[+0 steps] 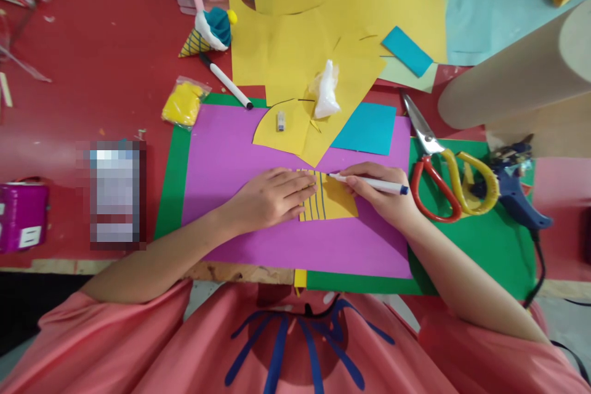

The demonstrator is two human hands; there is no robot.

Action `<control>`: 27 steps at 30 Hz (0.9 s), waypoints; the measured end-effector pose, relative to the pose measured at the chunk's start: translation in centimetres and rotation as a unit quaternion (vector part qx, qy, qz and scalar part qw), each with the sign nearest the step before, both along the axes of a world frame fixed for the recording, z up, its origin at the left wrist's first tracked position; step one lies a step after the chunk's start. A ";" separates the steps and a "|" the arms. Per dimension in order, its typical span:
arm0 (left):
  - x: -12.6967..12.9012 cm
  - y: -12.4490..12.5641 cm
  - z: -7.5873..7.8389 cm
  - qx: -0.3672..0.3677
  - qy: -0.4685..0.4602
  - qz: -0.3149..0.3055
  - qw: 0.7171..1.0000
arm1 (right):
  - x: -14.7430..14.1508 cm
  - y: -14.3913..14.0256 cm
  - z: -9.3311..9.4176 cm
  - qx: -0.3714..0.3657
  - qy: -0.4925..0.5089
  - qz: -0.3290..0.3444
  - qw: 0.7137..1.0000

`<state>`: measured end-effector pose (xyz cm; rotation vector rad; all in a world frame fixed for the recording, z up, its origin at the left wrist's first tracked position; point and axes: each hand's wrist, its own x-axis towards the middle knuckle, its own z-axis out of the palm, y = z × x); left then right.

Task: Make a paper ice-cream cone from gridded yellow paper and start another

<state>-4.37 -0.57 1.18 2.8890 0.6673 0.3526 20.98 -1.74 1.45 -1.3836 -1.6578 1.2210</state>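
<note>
A red tabletop [115, 61] spreads wide here, a purple sheet [258, 249] over green card [480, 258] at the near edge; in the middle sits the small yellow paper [342, 202], ruled with dark lines, and that's our clock centre; the left hand [277, 198] lies flat at nine o'clock, fingers stretched out and gripping nothing, pressing the paper's left end; the right hand [385, 194], at three, is closed in a pinch around a white marker [386, 186], tip at the paper's top edge!

Here's the danger; fingers sliding over fresh ink could smear it, and too light a press could let the paper skid, bending a line; red-and-yellow scissors [430, 145] lie just beside that right wrist, so a wide elbow swing might knock them.

Now textures; smooth, flat paper; glossy scissor handles; a crinkly packet [182, 104] at ten; a crumpled white bundle [327, 95] at twelve; a broad, matte tube [512, 74] at two.
</note>
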 end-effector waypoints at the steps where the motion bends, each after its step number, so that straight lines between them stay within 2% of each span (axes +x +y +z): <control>1: 0.0 0.0 0.0 -0.001 0.000 0.000 1.000 | 0.0 0.0 0.0 0.002 -0.001 0.001 1.000; 19: 0.0 0.0 0.0 0.006 -0.013 -0.008 1.000 | 0.3 0.0 0.5 0.004 -0.022 0.038 0.999; 27: -0.1 -0.1 -0.1 -0.024 -0.012 0.000 1.000 | 0.3 0.0 0.6 -0.021 -0.020 0.051 0.998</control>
